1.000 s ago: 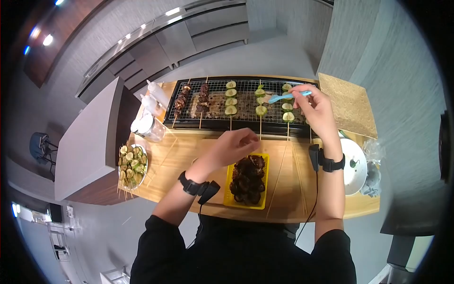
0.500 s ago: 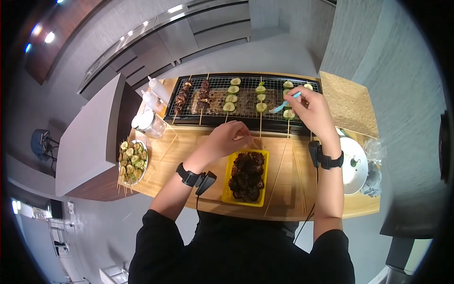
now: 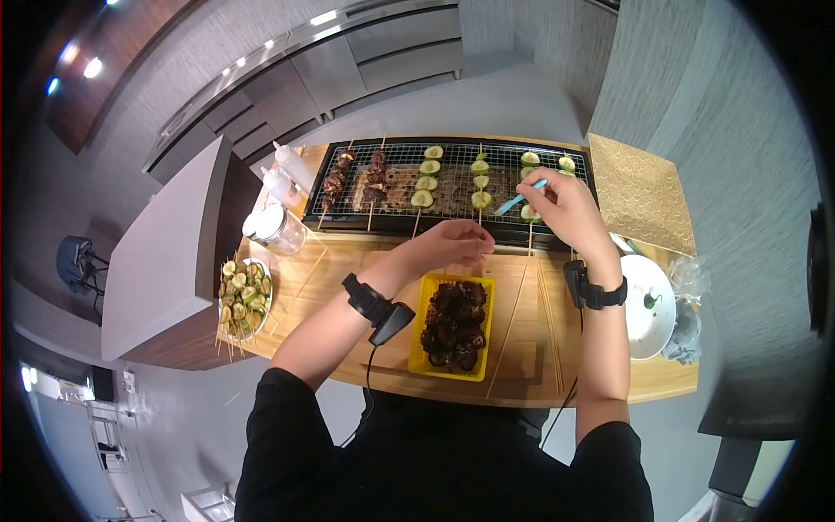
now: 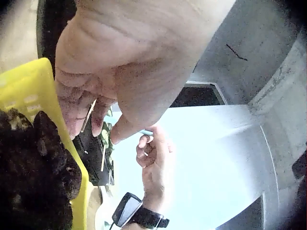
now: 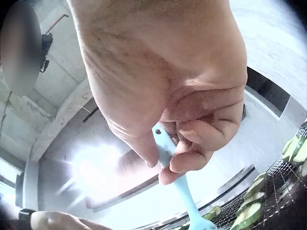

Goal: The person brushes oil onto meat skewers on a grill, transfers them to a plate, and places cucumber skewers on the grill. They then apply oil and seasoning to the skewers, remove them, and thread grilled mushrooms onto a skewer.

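In the head view my right hand [image 3: 561, 204] pinches a light-blue basting brush [image 3: 522, 197] between thumb and fingers, over the right part of the wire grill [image 3: 452, 157]. Its head points down-left, between two zucchini skewers; the right wrist view shows the brush handle [image 5: 168, 148] under the thumb. My left hand [image 3: 448, 245] hovers at the grill's front edge, fingers loosely bent, beside the stick end of a zucchini skewer [image 3: 481, 198]. A thin stick [image 4: 88, 116] shows against its fingers in the left wrist view. Below it sits a yellow basket [image 3: 489, 348] of dark mushrooms [image 3: 452, 322].
Two dark skewers [image 3: 333, 184] lie on the grill's left end. A plate of zucchini skewers [image 3: 243, 296], a lidded jar [image 3: 280, 228] and squeeze bottles [image 3: 280, 187] stand at left. Bare sticks [image 3: 550, 322] lie right of the basket; a white bowl [image 3: 639, 335] stands farther right.
The right hand has moved down-left with the brush, lowering its head. The left hand shifted left, then back right toward the middle skewer. The third skewer from the left now lies slightly tilted.
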The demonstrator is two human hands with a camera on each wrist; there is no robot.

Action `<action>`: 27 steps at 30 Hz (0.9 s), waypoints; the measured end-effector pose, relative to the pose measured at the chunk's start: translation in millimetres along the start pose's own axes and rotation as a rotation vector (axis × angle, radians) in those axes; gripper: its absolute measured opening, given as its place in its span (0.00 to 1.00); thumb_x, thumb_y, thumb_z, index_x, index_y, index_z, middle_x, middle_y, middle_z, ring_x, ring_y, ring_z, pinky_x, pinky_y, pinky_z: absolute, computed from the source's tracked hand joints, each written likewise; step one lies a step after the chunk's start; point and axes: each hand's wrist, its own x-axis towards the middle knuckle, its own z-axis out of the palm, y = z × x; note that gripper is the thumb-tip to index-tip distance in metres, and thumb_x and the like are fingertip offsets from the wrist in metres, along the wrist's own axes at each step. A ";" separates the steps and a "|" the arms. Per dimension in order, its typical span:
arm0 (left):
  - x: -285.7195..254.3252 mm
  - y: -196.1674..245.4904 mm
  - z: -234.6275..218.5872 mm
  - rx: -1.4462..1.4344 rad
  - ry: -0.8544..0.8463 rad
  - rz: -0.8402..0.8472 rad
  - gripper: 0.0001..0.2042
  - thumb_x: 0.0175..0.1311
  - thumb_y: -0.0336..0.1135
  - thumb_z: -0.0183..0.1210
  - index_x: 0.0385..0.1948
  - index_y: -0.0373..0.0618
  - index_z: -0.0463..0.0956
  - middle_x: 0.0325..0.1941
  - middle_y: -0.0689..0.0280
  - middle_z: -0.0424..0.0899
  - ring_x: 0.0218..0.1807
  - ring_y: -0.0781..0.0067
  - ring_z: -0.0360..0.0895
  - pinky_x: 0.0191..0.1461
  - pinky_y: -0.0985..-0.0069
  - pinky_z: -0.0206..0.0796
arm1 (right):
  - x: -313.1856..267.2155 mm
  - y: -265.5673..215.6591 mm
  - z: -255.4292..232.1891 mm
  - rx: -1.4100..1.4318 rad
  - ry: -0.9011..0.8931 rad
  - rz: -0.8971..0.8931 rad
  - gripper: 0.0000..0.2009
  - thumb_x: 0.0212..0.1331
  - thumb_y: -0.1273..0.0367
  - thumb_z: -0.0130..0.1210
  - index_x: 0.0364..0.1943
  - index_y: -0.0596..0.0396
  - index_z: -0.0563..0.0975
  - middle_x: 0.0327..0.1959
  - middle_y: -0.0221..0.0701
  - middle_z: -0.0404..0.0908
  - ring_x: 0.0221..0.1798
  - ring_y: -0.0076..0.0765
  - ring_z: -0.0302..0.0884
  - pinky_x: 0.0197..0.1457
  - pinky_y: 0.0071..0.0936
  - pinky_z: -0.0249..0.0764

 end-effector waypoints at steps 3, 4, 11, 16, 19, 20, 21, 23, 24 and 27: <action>3.8 2.6 -1.7 -0.042 -0.019 -0.024 0.12 0.79 0.39 0.59 0.54 0.43 0.80 0.52 0.67 0.85 0.54 0.78 0.82 0.63 0.78 0.75 | -1.1 -5.7 -5.5 -0.017 0.022 0.006 0.08 0.70 0.66 0.63 0.43 0.56 0.84 0.22 0.32 0.84 0.23 0.24 0.76 0.29 0.26 0.68; 4.5 4.3 -2.4 -0.036 -0.025 -0.031 0.11 0.79 0.38 0.59 0.54 0.43 0.80 0.52 0.67 0.85 0.54 0.78 0.83 0.63 0.78 0.76 | -1.1 -6.6 -6.3 -0.018 0.036 0.005 0.08 0.70 0.66 0.63 0.43 0.56 0.84 0.23 0.32 0.84 0.23 0.24 0.76 0.29 0.26 0.68; 13.6 -2.1 -8.3 -0.053 -0.053 0.009 0.07 0.78 0.31 0.58 0.48 0.41 0.83 0.47 0.66 0.87 0.49 0.78 0.85 0.58 0.78 0.78 | 2.4 -10.2 10.6 0.124 0.109 -0.032 0.07 0.72 0.67 0.62 0.45 0.55 0.84 0.24 0.31 0.84 0.23 0.22 0.74 0.28 0.25 0.67; 16.7 -3.6 -8.6 -0.035 -0.032 0.006 0.07 0.76 0.27 0.58 0.47 0.38 0.84 0.46 0.64 0.89 0.47 0.77 0.86 0.56 0.79 0.79 | 0.0 -19.3 12.4 0.120 0.101 -0.010 0.07 0.73 0.68 0.61 0.46 0.56 0.85 0.24 0.26 0.82 0.24 0.17 0.72 0.29 0.22 0.65; 14.6 -0.5 -7.0 -0.037 -0.015 -0.008 0.08 0.76 0.27 0.58 0.49 0.36 0.85 0.45 0.63 0.90 0.46 0.76 0.87 0.56 0.79 0.79 | 0.2 -14.9 6.9 0.063 0.029 -0.020 0.07 0.74 0.69 0.60 0.47 0.56 0.85 0.24 0.23 0.81 0.25 0.14 0.71 0.29 0.20 0.64; 14.3 0.5 -6.7 -0.039 -0.011 -0.015 0.09 0.76 0.27 0.58 0.49 0.36 0.85 0.46 0.63 0.90 0.46 0.76 0.87 0.55 0.79 0.80 | 0.4 -12.9 5.3 0.018 -0.010 -0.029 0.07 0.74 0.70 0.59 0.47 0.56 0.85 0.24 0.23 0.81 0.25 0.14 0.71 0.29 0.19 0.64; 14.3 1.2 -6.2 -0.041 -0.008 -0.023 0.09 0.76 0.26 0.58 0.50 0.36 0.85 0.46 0.62 0.90 0.46 0.76 0.87 0.55 0.79 0.80 | 1.0 -12.6 5.9 0.065 0.023 -0.026 0.07 0.74 0.70 0.59 0.47 0.56 0.85 0.25 0.23 0.81 0.26 0.13 0.71 0.29 0.19 0.64; 15.1 0.4 -5.9 -0.044 -0.004 -0.028 0.09 0.76 0.27 0.59 0.50 0.36 0.85 0.45 0.62 0.90 0.46 0.76 0.87 0.54 0.79 0.80 | 1.9 -11.4 7.2 0.159 0.090 -0.020 0.07 0.75 0.70 0.59 0.47 0.56 0.85 0.25 0.22 0.81 0.26 0.13 0.71 0.29 0.18 0.63; 15.6 -0.9 -6.0 -0.045 -0.002 -0.026 0.09 0.75 0.27 0.59 0.51 0.36 0.85 0.45 0.62 0.90 0.46 0.76 0.87 0.54 0.79 0.80 | 2.3 -10.4 6.9 0.145 0.065 -0.006 0.07 0.75 0.70 0.58 0.47 0.56 0.85 0.26 0.22 0.81 0.27 0.12 0.71 0.29 0.18 0.63; 16.4 -2.7 -6.4 -0.042 -0.003 -0.025 0.10 0.76 0.28 0.60 0.51 0.36 0.85 0.45 0.62 0.91 0.46 0.76 0.87 0.54 0.79 0.80 | 4.2 -5.4 6.9 0.143 0.043 0.008 0.07 0.75 0.69 0.58 0.48 0.56 0.85 0.26 0.23 0.82 0.26 0.13 0.71 0.29 0.19 0.64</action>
